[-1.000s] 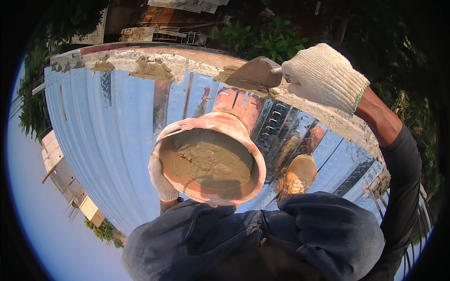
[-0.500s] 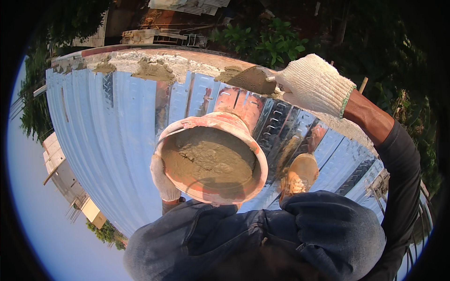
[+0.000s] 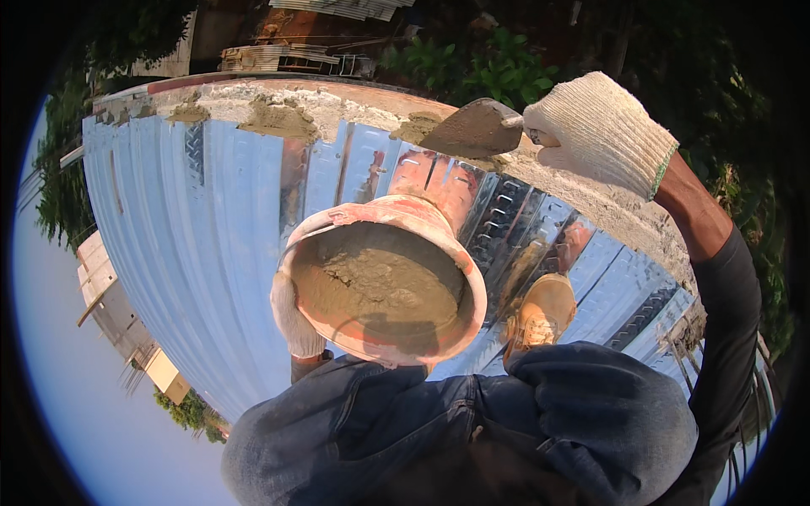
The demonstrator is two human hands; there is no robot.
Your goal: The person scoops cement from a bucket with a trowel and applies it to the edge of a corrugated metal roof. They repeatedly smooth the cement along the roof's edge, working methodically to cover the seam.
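My right hand (image 3: pixel 603 135), in a white knit glove, is closed round the handle of a trowel (image 3: pixel 478 129). The mortar-smeared blade lies against the top of the rough wall edge (image 3: pixel 582 181), beside a dab of wet mortar (image 3: pixel 417 127). My left hand (image 3: pixel 297 316), gloved too, grips the left rim of a bucket (image 3: pixel 475 308) in front of my knees. Grey-brown mortar (image 3: pixel 388 278) lies inside the bucket, whose pale rim is crusted with reddish residue. The left fingers are partly hidden by the bucket.
Bluish corrugated metal sheets (image 3: pixel 194 253) spread under the bucket and my boot (image 3: pixel 542 312). More mortar patches (image 3: pixel 283 121) sit along the wall edge to the left. Beyond that edge is a drop with leafy plants (image 3: pixel 510 67) and stacked sheets (image 3: pixel 278 59). Thin rods stand at the lower right.
My right hand and the trowel have moved to the right and slightly up, and more of the blade shows. My left hand and the bucket have barely shifted.
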